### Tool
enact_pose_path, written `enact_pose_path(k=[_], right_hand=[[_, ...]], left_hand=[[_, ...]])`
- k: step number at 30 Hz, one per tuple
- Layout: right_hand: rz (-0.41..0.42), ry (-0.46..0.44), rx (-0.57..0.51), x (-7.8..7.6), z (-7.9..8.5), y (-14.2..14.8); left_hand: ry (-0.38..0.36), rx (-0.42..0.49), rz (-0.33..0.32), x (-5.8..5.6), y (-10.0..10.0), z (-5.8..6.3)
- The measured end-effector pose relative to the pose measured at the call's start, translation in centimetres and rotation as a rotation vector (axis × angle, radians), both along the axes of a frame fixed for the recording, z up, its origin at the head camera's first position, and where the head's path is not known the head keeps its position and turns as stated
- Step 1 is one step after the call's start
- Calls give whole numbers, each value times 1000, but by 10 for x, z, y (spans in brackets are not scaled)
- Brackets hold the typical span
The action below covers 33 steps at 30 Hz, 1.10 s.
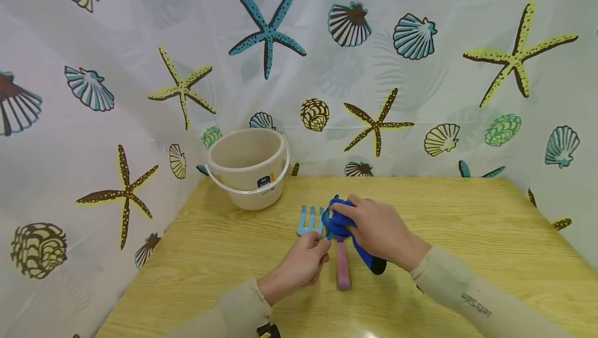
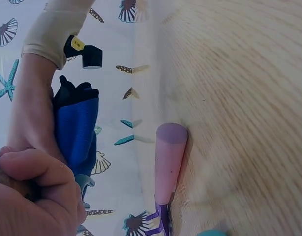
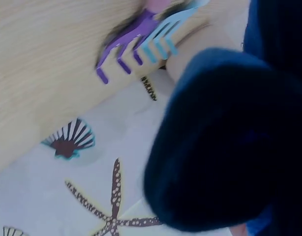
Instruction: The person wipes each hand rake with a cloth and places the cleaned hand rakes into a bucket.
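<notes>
My right hand [image 1: 380, 229] grips a bunched blue cloth [image 1: 362, 242] with a black end, and the cloth is large and dark in the right wrist view. With thumb and fingers, my left hand [image 1: 301, 260] pinches a small blue tool [image 1: 329, 234] at the cloth's left side. The cloth and fingers hide most of that tool, so its kind is unclear. Beneath the cloth lies a hand fork with a pink handle [image 1: 343, 270] and purple tines [image 3: 126, 42]. To its left, the tines of a light blue hand fork [image 1: 307, 224] show beyond my left hand.
A cream bucket [image 1: 235, 177] with a white handle stands at the back left of the wooden table [image 1: 448, 224]. Behind and beside the table hangs a white curtain [image 1: 289, 94] printed with shells and starfish.
</notes>
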State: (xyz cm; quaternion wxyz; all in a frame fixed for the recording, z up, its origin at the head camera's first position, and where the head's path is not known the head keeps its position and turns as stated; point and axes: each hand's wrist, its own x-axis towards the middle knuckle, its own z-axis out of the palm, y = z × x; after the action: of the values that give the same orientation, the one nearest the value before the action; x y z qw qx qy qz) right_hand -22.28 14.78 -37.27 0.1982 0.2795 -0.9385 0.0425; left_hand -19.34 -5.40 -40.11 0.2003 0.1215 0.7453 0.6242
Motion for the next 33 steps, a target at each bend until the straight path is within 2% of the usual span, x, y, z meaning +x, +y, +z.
enact_pose_path(k=[4,8,11,15,19,22,24,29,33], right_hand=[[-35,68,55,-2,-4,9],[-32,155,120,-5,-4,16],[-36,194,119,-8,-2,20],[-51,135,5,-10,2,20],[7,28,-109,-5,4,13],[49,18,-99,-2,2,7],[49,40,-74,-2,0,4],[-21,85,-33,-6,-5,4],[-41,148,21,-10,-6,9]], left_hand=[[-6,-6,9,0,0,0],[-16,-13,16,0,1,0],[-21,-6,22,0,1,1],[-21,12,34,1,0,1],[-9,19,25,1,0,2],[-6,18,11,1,0,3],[-3,8,11,1,1,3],[-16,-15,14,3,1,1],[-46,5,0,4,2,0]])
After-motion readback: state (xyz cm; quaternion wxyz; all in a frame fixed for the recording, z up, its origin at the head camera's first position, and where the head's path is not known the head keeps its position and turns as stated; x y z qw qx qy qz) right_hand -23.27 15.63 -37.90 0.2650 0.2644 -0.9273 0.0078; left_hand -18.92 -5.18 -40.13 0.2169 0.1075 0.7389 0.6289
